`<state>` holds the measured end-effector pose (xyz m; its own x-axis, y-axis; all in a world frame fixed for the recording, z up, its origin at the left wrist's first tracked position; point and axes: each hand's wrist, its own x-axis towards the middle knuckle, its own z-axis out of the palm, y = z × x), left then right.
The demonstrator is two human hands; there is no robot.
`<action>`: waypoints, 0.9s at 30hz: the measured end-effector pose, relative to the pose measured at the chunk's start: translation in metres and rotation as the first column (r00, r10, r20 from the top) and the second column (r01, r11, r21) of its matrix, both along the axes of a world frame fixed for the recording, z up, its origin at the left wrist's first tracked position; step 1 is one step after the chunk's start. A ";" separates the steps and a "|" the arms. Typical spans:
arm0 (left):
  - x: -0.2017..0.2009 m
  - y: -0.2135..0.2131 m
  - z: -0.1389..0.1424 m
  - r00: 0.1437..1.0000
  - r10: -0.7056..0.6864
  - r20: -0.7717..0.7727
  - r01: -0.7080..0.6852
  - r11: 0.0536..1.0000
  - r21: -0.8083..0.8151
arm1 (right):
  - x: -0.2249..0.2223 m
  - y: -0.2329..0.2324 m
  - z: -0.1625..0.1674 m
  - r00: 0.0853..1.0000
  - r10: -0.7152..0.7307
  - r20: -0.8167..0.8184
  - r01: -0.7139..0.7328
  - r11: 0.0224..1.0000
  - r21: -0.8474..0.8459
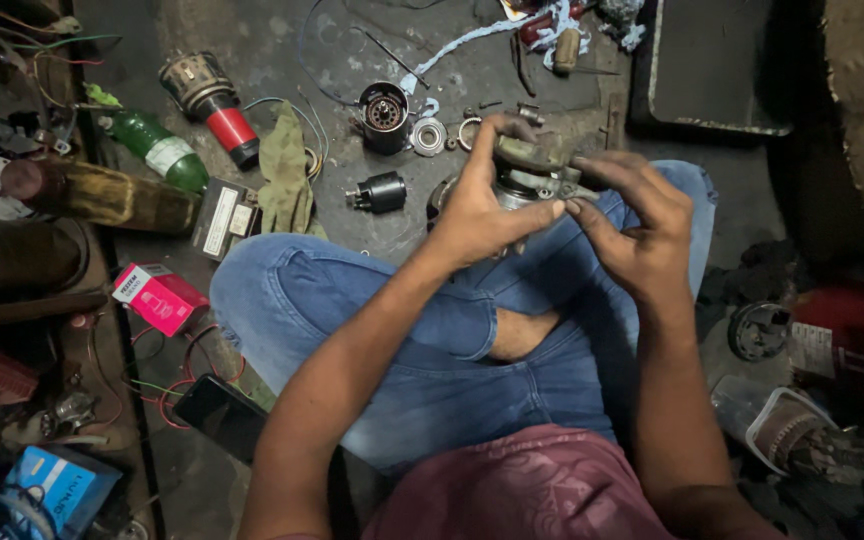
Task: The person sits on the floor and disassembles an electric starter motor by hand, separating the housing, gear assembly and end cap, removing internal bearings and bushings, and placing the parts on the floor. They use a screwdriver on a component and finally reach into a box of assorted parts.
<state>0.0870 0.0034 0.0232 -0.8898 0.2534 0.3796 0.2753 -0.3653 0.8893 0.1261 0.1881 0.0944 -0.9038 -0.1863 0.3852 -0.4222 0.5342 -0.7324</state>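
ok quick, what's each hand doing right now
Left hand: closed around the grey metal motor part.
Right hand: fingertips pinching the same part's edge.

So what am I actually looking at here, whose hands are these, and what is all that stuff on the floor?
There is no machine here: one camera worn on a person's head looks down at their lap as they sit cross-legged in jeans. The left hand and right hand together hold a small metal motor part. On the concrete floor lie a green bottle, a red-ended motor, a small black cylinder, a round bearing, a pink box and a dark phone.
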 end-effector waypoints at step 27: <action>-0.005 0.000 -0.006 0.974 0.027 0.225 -0.028 1.000 0.000 | -0.005 -0.004 -0.014 1.000 -0.016 -0.005 0.016 1.000 0.002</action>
<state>0.0817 0.0029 0.0175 -0.9590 0.2271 0.1694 0.0780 -0.3632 0.9284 0.1208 0.1844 0.0806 -0.9048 -0.1727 0.3893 -0.4173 0.5422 -0.7293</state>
